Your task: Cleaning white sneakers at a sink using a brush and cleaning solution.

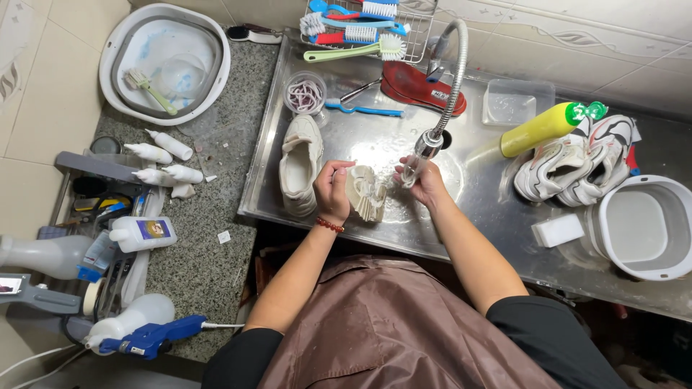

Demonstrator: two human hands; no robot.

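Cream shoe (366, 191) held upright over the middle of the steel sink tray (476, 180), clasped by the left hand (333, 189) with fingers curled tight around its heel end. Right hand (425, 180) closed around the spray head (414, 164) of the flexible hose tap (453, 79), nozzle right beside the shoe. Just left, 1 more white shoe (300, 164) lying flat; farther out, a cup of laces (305, 94), red insole (422, 88), yellow bottle (539, 130), 2 patterned sneakers (577, 162) and white basin (641, 227) at right.

Brown apron (389, 324), black short sleeves (548, 328), red bead bracelet (330, 225) on left wrist, bare forearms
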